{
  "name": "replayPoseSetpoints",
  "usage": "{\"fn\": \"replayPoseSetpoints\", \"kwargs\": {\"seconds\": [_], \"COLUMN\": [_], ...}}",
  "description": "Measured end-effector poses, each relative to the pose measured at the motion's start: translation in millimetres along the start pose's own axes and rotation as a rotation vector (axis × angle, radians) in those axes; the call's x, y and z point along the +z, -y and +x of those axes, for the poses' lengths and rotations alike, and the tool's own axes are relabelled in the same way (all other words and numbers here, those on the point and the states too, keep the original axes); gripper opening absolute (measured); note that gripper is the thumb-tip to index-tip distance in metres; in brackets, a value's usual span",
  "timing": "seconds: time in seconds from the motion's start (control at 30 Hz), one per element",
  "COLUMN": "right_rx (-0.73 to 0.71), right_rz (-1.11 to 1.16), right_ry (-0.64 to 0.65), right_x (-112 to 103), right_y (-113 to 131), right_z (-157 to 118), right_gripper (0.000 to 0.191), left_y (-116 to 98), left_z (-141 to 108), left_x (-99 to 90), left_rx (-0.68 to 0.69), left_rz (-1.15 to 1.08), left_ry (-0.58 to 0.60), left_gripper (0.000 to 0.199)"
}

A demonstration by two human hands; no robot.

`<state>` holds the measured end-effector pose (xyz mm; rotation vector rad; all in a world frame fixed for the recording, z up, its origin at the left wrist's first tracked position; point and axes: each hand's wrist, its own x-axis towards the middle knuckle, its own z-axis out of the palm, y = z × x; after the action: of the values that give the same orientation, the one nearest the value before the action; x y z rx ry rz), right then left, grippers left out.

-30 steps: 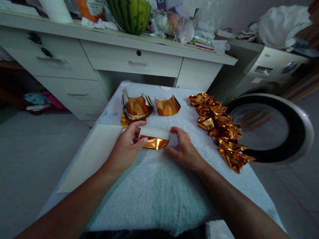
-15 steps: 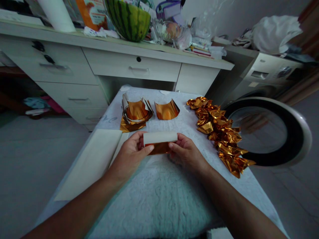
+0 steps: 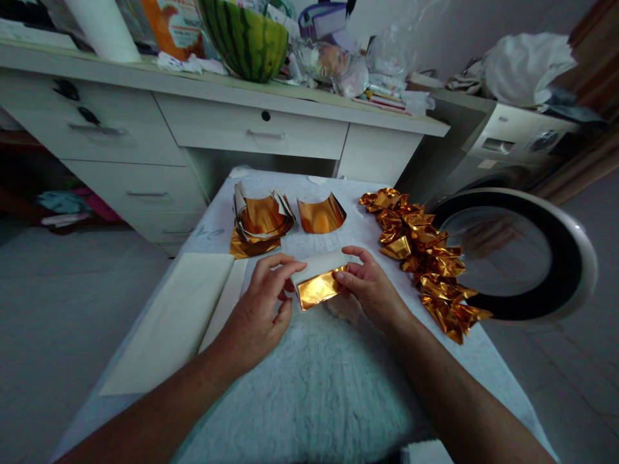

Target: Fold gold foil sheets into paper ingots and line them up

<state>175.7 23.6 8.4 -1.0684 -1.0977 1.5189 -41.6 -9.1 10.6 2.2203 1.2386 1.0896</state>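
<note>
Counter [image 3: 217, 82] at 12 o'clock, washing machine [image 3: 521, 132] at 2
Watermelon [image 3: 244, 44] at 11, white roll [image 3: 107, 32] at 10, open door [image 3: 510, 254] at 3

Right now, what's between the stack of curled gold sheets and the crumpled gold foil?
A separate curved gold piece lies between the stack and the crumpled foil, as the head view shows.

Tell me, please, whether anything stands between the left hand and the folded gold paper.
Nothing visible stands between them: the left hand has its index fingertip at the left end of the folded gold paper, and the right hand pinches its other end. The crumpled foil lies off to the right.
</note>
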Motion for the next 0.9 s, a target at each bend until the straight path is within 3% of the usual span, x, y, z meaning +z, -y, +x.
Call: {"fn": "replayPoseSetpoints", "kwargs": {"seconds": [0.23, 0.43, 0.57, 0.67, 0.77, 0.9], "right_rx": [0.052, -0.012, -0.177, -0.245, -0.248, -0.248], "right_rz": [-0.048, -0.359, -0.733, -0.889, -0.917, -0.754], "right_ry": [0.045, 0.045, 0.019, 0.005, -0.003, 0.054], "right_x": [1, 4, 6, 7, 7, 6], "right_y": [-1, -9, -14, -16, -15, -14], "right_z": [-1, -1, -1, -2, -3, -3], "right_gripper": [0.06, 0.057, 0.05, 0.05, 0.048, 0.043], "left_y": [5, 6, 4, 3, 3, 3], "left_z": [-5, -5, -6, -6, -7, -9], "left_x": [0.0, -0.6, 3.1, 5.8, 6.4, 5.0], "left_rx": [0.214, 0.429, 0.427, 0.388, 0.392, 0.453], "left_rz": [0.341, 0.35, 0.312, 0.312, 0.327, 0.335], "left_ry": [-0.101, 0.123, 0.254, 0.318, 0.299, 0.21], "left_gripper": [0.043, 0.021, 0.017, 0.016, 0.018, 0.022]}}
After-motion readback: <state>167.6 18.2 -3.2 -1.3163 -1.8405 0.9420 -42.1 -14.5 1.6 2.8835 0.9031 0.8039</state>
